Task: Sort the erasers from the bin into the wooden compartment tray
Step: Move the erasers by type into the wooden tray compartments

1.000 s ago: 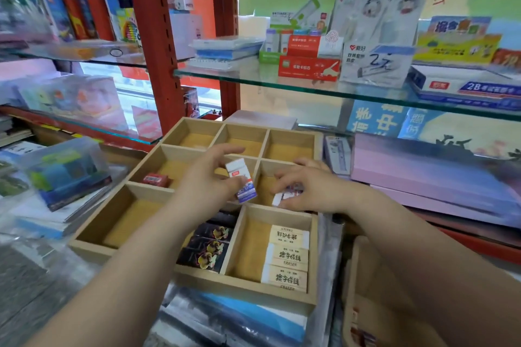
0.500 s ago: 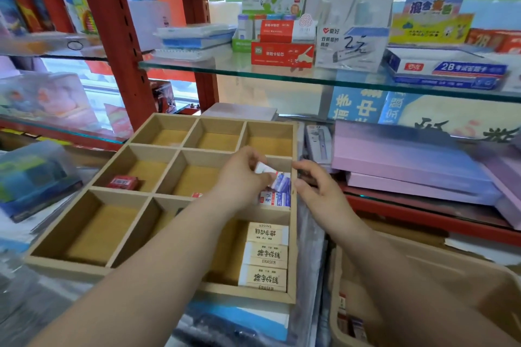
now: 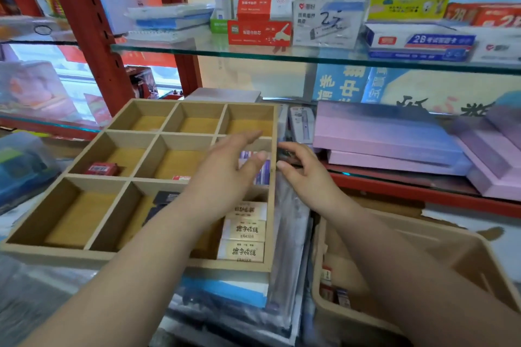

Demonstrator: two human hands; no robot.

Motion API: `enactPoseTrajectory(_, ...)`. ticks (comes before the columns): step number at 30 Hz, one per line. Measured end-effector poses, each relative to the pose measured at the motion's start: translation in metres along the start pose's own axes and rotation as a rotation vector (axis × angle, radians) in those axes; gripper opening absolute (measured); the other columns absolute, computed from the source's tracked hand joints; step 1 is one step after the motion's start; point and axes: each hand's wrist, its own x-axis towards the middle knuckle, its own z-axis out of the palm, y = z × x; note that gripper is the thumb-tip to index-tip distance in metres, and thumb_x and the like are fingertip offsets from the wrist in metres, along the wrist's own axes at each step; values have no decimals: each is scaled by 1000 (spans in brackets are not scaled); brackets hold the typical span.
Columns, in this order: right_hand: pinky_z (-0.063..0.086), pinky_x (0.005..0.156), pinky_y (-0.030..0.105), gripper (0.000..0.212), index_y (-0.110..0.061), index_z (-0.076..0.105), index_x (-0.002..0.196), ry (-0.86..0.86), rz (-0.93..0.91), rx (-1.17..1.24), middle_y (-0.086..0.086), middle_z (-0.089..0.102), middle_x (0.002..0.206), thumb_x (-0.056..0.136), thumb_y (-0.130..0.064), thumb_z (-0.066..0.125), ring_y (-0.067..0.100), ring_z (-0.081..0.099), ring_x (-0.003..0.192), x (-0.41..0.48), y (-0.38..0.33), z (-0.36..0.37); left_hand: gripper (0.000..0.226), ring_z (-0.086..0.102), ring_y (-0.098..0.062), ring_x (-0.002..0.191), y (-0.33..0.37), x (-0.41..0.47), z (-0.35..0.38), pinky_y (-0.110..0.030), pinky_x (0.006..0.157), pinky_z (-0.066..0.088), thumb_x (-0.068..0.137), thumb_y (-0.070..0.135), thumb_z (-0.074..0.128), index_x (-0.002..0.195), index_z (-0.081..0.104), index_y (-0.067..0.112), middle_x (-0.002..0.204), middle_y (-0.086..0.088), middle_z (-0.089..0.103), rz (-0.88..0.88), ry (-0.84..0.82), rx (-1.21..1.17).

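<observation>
The wooden compartment tray sits left of centre. My left hand hovers open over its middle-right compartment, where white-and-blue erasers lie. My right hand is just outside the tray's right wall, fingers apart, holding nothing I can see. Three cream erasers fill the front-right compartment. Black erasers lie in the front-middle one, partly hidden by my arm. A red eraser rests in the middle-left compartment. The beige bin at lower right shows a few erasers inside.
A glass shelf with stationery boxes overhangs the tray. Pink and purple boxes are stacked to the right. A red shelf post stands behind the tray's left. A clear plastic box sits far left.
My left hand carried the white-and-blue eraser to the middle-right compartment and let it go; its fingers have spread. My right hand drew back to the tray's right edge. The camera turned right.
</observation>
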Motion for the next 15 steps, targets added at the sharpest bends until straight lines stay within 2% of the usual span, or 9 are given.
enactPoseTrajectory(2, 44, 89, 16, 34, -8, 50, 122, 63, 33, 17, 9, 49, 120, 89, -7, 51, 15, 53, 102, -7, 10, -11, 24, 44, 13, 110, 24, -24, 7, -10, 94, 34, 87, 34, 52, 108, 50, 45, 105, 28, 52, 200, 112, -148)
enactPoseTrajectory(3, 45, 84, 15, 31, -8, 52, 120, 83, 57, -2, 12, 52, 117, 89, -6, 51, 15, 54, 96, -12, 17, -21, 22, 45, 21, 102, 34, -36, 15, -2, 89, 33, 82, 35, 51, 100, 48, 48, 98, 32, 51, 281, 128, -188)
enactPoseTrajectory(5, 41, 74, 11, 27, -5, 55, 114, 76, 116, -55, 7, 55, 104, 88, -4, 51, 13, 52, 86, -27, 33, -44, 20, 44, 25, 99, 49, -59, 42, 5, 84, 29, 78, 35, 46, 92, 53, 46, 97, 34, 51, 340, 83, -259)
enactPoseTrajectory(6, 39, 72, 11, 26, -2, 56, 113, 64, 150, -78, 1, 56, 95, 87, -2, 52, 13, 51, 83, -36, 42, -58, 21, 45, 23, 100, 54, -69, 60, 5, 84, 29, 77, 37, 45, 94, 57, 42, 98, 34, 52, 326, 28, -297)
enactPoseTrajectory(8, 38, 68, 6, 24, 2, 59, 110, 50, 235, -143, -8, 53, 83, 88, -3, 52, 8, 50, 78, -54, 60, -84, 32, 46, 19, 101, 56, -83, 98, 4, 84, 29, 77, 40, 43, 108, 52, 42, 101, 34, 52, 283, -85, -350)
enactPoseTrajectory(9, 38, 69, 6, 24, 0, 59, 111, 27, 299, -187, -7, 54, 85, 89, -6, 52, 6, 50, 78, -63, 69, -95, 32, 45, 19, 102, 50, -87, 118, 5, 84, 28, 77, 42, 42, 108, 52, 45, 102, 34, 51, 248, -140, -350)
enactPoseTrajectory(11, 41, 78, 17, 24, -9, 59, 112, -69, 441, -272, -1, 55, 99, 90, -14, 50, 11, 51, 90, -78, 88, -112, 32, 39, 18, 104, 31, -90, 151, 5, 87, 25, 78, 44, 42, 109, 52, 46, 107, 30, 47, 182, -208, -256)
enactPoseTrajectory(13, 44, 83, 27, 23, -17, 58, 112, -214, 563, -298, 1, 57, 107, 90, -18, 51, 17, 53, 96, -86, 106, -124, 40, 35, 11, 108, 6, -89, 175, -1, 95, 24, 85, 32, 52, 125, 47, 31, 115, 21, 44, 128, -202, -130)
enactPoseTrajectory(15, 47, 88, 31, 27, -19, 56, 117, -396, 661, -326, 1, 58, 111, 90, -20, 53, 16, 55, 97, -84, 125, -130, 50, 32, 3, 111, -14, -85, 190, -3, 94, 18, 86, 19, 58, 133, 41, 20, 117, 17, 36, 20, -147, -61)
